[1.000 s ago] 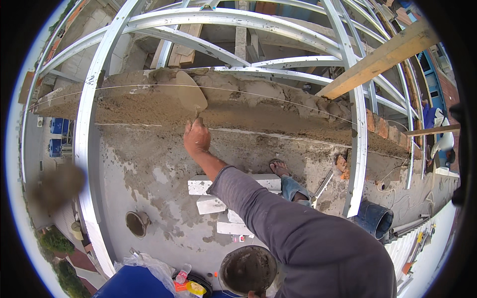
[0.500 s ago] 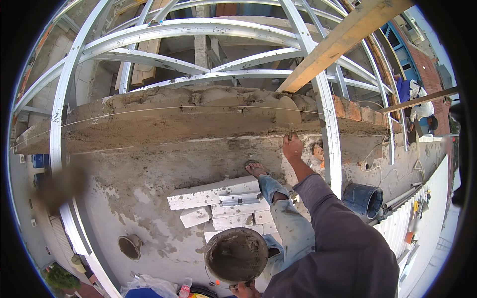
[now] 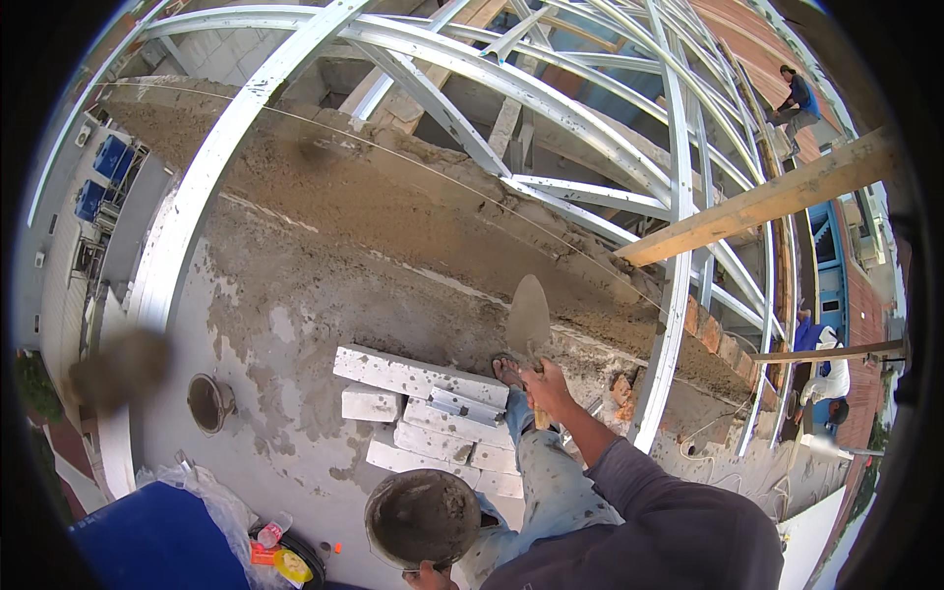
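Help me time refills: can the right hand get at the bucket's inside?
Probably yes: the left hand holds the bucket, mouth uncovered, and the right hand, gripping the trowel, looks near.

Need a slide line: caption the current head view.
Right hand grips a trowel; left hand holds a bucket near stacked white blocks.

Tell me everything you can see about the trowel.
The trowel has a broad, leaf-shaped blade, grey-tan and metal-looking, narrowing to a rounded tip. The right hand grips its handle, whose pale, wood-like end shows below the fist. The tip points forward, toward the brown wall. No mortar heap shows on the visible face; whether the blade touches anything is unclear.
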Action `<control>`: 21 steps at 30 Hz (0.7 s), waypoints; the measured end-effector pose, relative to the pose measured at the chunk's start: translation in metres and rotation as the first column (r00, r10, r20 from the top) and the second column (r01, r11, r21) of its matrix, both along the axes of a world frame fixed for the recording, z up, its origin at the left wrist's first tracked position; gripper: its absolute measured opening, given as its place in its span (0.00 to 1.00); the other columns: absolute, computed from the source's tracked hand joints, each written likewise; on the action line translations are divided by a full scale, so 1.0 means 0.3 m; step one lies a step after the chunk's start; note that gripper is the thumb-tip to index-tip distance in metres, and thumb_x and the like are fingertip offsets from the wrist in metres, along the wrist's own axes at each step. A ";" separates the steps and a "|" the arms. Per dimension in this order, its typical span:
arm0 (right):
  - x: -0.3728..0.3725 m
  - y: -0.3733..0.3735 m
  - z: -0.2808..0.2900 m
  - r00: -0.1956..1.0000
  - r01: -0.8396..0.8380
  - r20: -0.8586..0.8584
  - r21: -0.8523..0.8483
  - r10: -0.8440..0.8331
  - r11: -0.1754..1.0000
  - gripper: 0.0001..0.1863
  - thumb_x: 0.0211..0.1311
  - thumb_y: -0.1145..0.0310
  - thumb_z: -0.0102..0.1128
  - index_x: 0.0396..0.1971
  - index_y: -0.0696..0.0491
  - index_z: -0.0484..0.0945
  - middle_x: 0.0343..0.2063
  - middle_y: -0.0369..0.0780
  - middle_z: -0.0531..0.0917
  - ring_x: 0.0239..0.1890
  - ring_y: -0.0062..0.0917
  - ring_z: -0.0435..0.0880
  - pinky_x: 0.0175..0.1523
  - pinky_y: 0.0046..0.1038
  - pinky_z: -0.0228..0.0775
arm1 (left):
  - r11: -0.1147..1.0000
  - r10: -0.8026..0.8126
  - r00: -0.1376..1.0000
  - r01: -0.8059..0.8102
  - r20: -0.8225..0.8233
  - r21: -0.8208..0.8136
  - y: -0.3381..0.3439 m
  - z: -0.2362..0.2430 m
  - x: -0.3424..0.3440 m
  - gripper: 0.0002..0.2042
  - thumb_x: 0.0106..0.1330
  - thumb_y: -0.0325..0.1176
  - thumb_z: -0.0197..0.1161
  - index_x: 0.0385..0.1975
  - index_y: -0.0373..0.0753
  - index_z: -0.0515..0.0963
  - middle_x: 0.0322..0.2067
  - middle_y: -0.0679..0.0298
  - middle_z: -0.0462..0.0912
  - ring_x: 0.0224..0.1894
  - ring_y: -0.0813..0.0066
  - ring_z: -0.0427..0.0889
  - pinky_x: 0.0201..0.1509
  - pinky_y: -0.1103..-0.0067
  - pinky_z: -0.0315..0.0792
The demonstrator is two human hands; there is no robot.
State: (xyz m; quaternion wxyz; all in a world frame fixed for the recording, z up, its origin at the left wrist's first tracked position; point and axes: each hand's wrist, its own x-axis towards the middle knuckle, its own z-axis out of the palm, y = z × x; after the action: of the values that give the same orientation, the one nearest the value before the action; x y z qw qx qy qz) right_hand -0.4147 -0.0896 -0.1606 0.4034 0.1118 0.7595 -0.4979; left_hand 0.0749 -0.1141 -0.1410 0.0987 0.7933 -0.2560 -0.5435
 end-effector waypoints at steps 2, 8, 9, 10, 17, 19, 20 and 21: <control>-0.044 -0.083 0.180 0.942 -0.321 -0.075 0.086 0.328 0.943 0.16 0.67 0.62 0.60 0.43 0.60 0.72 0.23 0.42 0.81 0.17 0.19 0.78 0.22 0.29 0.71 | 0.997 0.058 0.998 -0.059 -0.007 -0.041 0.040 -0.036 0.077 0.23 0.59 0.28 0.61 0.55 0.34 0.66 0.40 0.56 0.76 0.41 0.62 0.75 0.42 0.66 0.73; -0.476 -0.332 0.582 0.252 -0.467 -0.662 0.556 0.706 0.688 0.23 0.69 0.55 0.53 0.51 0.61 0.75 0.34 0.56 0.84 0.40 0.53 0.83 0.45 0.43 0.72 | 0.980 -0.196 0.980 0.196 0.035 -0.016 0.167 -0.083 0.212 0.27 0.57 0.28 0.63 0.57 0.29 0.65 0.48 0.50 0.75 0.45 0.56 0.77 0.44 0.60 0.77; -0.578 -0.384 0.613 0.277 -0.501 -0.657 0.524 0.701 0.689 0.23 0.70 0.55 0.53 0.51 0.61 0.77 0.34 0.56 0.84 0.40 0.49 0.84 0.45 0.42 0.72 | 0.961 0.272 0.959 -0.275 0.082 0.021 0.184 -0.076 0.181 0.27 0.57 0.28 0.64 0.56 0.28 0.65 0.49 0.49 0.74 0.45 0.56 0.77 0.44 0.60 0.77; -0.670 -0.449 0.619 0.300 -0.506 -0.668 0.494 0.681 0.707 0.23 0.68 0.55 0.55 0.46 0.62 0.79 0.34 0.56 0.84 0.39 0.49 0.84 0.45 0.42 0.72 | 0.954 0.297 0.953 -0.298 0.067 0.008 0.188 -0.054 0.159 0.28 0.57 0.28 0.65 0.57 0.28 0.64 0.49 0.49 0.74 0.45 0.56 0.77 0.44 0.61 0.77; -0.989 -0.833 0.443 0.116 -0.656 -0.441 0.639 0.890 0.402 0.23 0.63 0.57 0.56 0.41 0.67 0.78 0.31 0.56 0.84 0.33 0.46 0.87 0.42 0.43 0.77 | 0.904 0.421 0.887 -0.428 0.190 -0.009 0.236 0.120 -0.028 0.22 0.60 0.29 0.63 0.54 0.32 0.68 0.48 0.51 0.75 0.44 0.61 0.78 0.41 0.66 0.78; -1.032 -0.867 0.435 0.016 -0.644 -0.389 0.701 0.921 0.307 0.23 0.63 0.58 0.56 0.41 0.68 0.78 0.30 0.57 0.84 0.32 0.45 0.87 0.42 0.43 0.79 | 0.821 0.563 0.820 -0.569 -0.105 -0.037 0.240 0.150 -0.056 0.28 0.59 0.28 0.58 0.61 0.45 0.59 0.58 0.55 0.69 0.54 0.54 0.75 0.47 0.49 0.77; -1.047 -0.863 0.441 0.035 -0.651 -0.320 0.712 0.947 0.264 0.23 0.63 0.58 0.56 0.41 0.68 0.78 0.30 0.57 0.84 0.31 0.45 0.88 0.42 0.43 0.79 | 0.831 0.556 0.831 -0.556 -0.004 -0.009 0.236 0.155 -0.077 0.28 0.59 0.29 0.58 0.61 0.44 0.59 0.57 0.55 0.69 0.53 0.54 0.76 0.47 0.49 0.78; -1.061 -0.845 0.453 0.056 -0.639 -0.289 0.725 0.956 0.256 0.23 0.63 0.59 0.56 0.41 0.68 0.78 0.30 0.57 0.84 0.31 0.45 0.88 0.42 0.43 0.80 | 0.841 0.537 0.839 -0.541 0.088 0.019 0.228 0.166 -0.092 0.28 0.59 0.30 0.58 0.61 0.43 0.59 0.57 0.55 0.69 0.52 0.53 0.77 0.46 0.49 0.78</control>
State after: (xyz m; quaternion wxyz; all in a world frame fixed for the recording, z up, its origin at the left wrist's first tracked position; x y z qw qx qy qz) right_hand -0.7330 -0.3430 -0.0246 0.2544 -0.4621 0.8496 0.0008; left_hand 0.0473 -0.0458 -0.0911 0.2204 0.8560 -0.0146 -0.4674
